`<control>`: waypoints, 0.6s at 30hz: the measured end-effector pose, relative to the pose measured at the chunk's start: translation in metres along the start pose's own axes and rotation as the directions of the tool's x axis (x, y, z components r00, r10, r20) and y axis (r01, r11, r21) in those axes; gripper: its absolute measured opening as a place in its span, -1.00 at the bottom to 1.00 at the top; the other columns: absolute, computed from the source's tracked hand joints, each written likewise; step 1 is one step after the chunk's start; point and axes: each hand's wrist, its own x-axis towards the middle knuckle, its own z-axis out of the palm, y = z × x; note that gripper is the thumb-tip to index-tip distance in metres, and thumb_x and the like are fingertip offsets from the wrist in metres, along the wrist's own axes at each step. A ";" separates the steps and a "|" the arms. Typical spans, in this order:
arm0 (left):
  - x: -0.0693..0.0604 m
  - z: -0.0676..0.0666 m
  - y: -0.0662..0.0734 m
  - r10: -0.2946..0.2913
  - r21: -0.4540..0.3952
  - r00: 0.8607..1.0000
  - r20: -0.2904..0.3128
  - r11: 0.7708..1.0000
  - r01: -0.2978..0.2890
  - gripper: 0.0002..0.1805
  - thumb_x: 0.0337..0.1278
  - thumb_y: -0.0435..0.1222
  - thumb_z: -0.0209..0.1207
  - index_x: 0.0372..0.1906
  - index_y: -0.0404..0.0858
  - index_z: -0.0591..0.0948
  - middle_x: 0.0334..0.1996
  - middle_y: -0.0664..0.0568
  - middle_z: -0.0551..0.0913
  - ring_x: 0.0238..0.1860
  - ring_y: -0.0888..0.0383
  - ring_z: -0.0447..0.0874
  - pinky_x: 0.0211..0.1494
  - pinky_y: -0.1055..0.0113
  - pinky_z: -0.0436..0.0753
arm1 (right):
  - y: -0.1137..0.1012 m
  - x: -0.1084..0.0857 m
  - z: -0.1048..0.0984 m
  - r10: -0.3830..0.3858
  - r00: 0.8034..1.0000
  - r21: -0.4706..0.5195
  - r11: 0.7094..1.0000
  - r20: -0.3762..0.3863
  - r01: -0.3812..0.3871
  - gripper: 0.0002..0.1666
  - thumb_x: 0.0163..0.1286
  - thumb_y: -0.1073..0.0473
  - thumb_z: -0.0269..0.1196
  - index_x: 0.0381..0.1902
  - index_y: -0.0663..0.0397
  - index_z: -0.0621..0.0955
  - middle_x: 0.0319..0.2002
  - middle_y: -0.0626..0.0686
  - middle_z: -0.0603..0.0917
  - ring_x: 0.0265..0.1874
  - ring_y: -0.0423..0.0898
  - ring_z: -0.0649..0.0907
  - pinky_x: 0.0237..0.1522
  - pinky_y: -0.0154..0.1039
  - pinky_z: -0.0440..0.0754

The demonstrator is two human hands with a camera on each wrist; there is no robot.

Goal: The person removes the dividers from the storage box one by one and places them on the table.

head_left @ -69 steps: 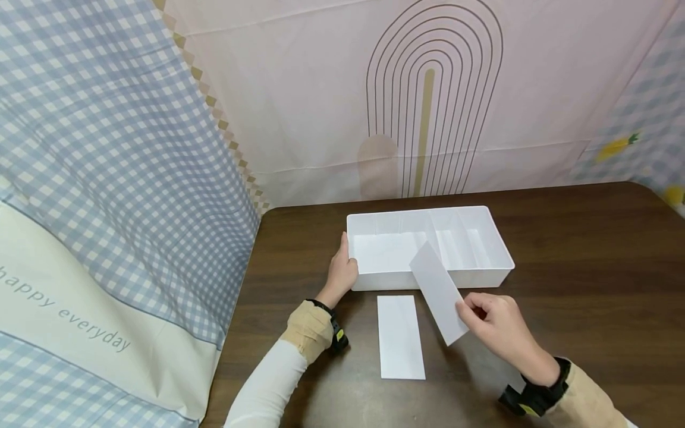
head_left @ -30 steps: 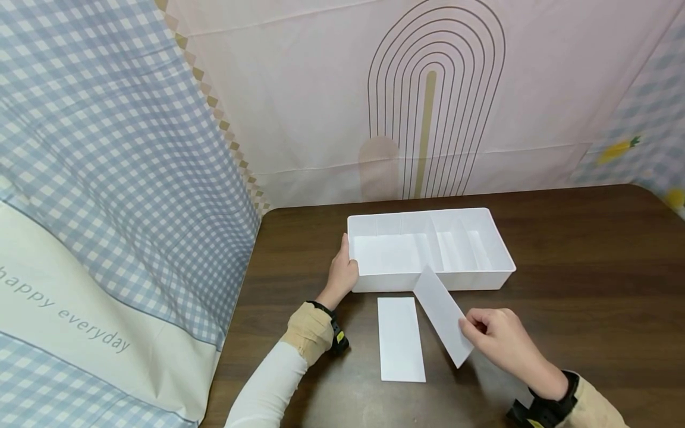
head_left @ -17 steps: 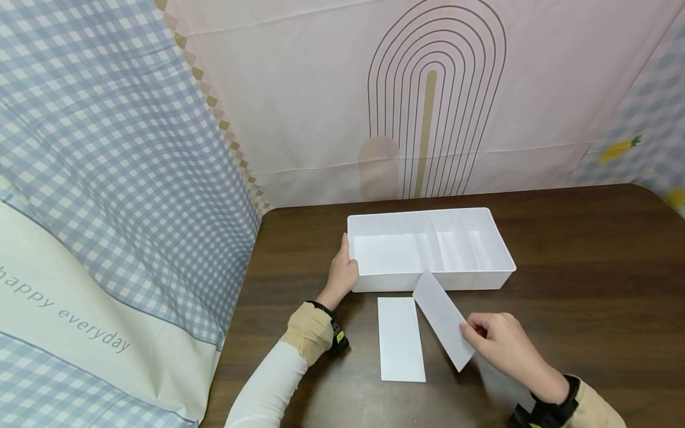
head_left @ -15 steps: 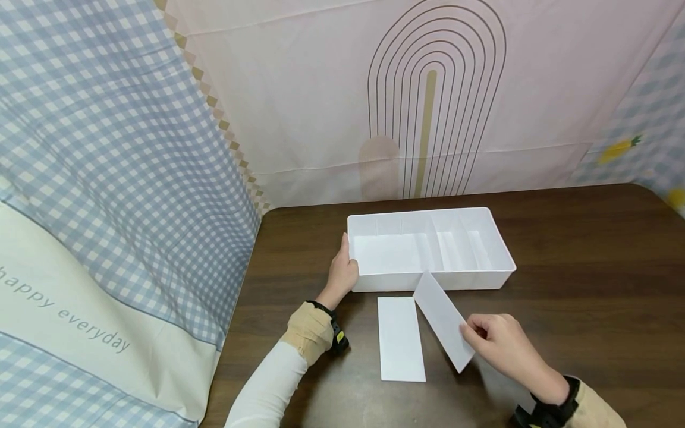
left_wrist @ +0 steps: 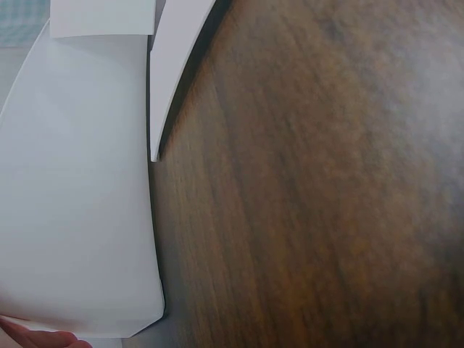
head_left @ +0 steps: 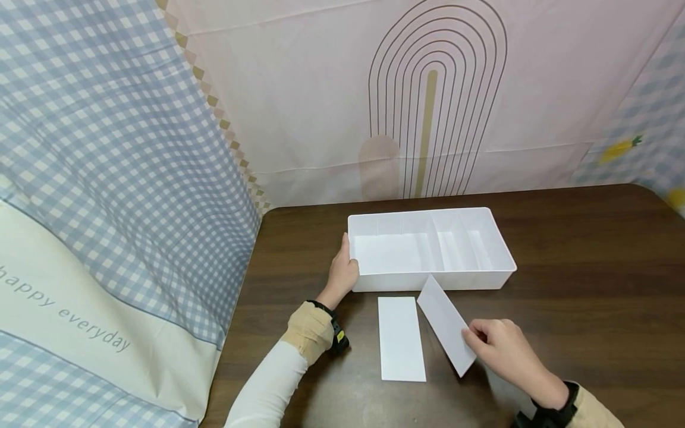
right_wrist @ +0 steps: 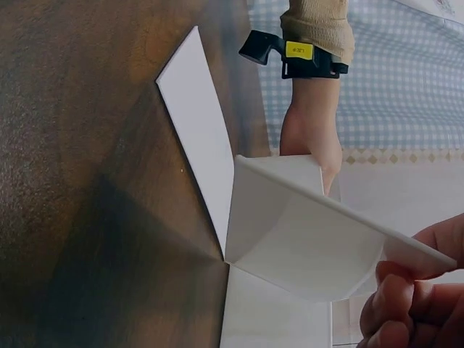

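White panel [head_left: 445, 327], lower centre of the frame, is slanting lengthwise up-left from the nearer right hand [head_left: 508, 351], which is pinching its edge; left hand [head_left: 341, 272] is touching the box [head_left: 393, 282], grip unclear

The bench [head_left: 583, 255] is dark brown, with wood grain running crosswise, rounded far corners and a pale sheen on the near part. A white box [head_left: 387, 282] stands on it, open side up, its long side facing front. A white card [head_left: 402, 340] lies flat on the bench, one short end just beside the box's front wall.
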 end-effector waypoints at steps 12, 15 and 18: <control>0.000 0.000 0.000 0.002 -0.009 1.000 -0.005 1.000 -0.002 -0.28 0.08 -0.45 -0.32 0.39 -0.18 -0.20 0.38 -0.01 -0.05 0.35 0.11 -0.04 0.34 0.18 0.10 | 0.002 -0.002 0.002 0.071 0.996 -0.047 0.997 0.044 -0.069 -0.50 -0.03 0.26 0.20 -0.90 -0.07 0.15 -0.82 -0.30 0.01 -0.78 -0.41 0.06 -0.68 -0.49 0.01; 0.000 0.000 0.000 -0.004 -0.009 1.000 -0.002 1.000 0.004 -0.28 0.07 -0.45 -0.32 0.39 -0.17 -0.20 0.38 0.00 -0.05 0.35 0.12 -0.04 0.34 0.19 0.10 | 0.002 -0.002 0.002 0.113 0.990 -0.056 0.993 0.087 -0.108 -0.51 0.00 0.25 0.19 -0.91 -0.06 0.16 -0.82 -0.28 0.03 -0.78 -0.39 0.06 -0.68 -0.49 0.02; 0.001 0.000 0.000 -0.004 -0.011 1.000 -0.001 1.000 0.004 -0.28 0.07 -0.45 -0.31 0.39 -0.17 -0.20 0.38 0.00 -0.05 0.35 0.11 -0.04 0.34 0.19 0.10 | 0.002 -0.003 0.003 0.145 0.981 -0.063 0.988 0.129 -0.138 -0.50 0.03 0.24 0.17 -0.91 -0.04 0.16 -0.83 -0.26 0.03 -0.78 -0.38 0.06 -0.67 -0.48 0.02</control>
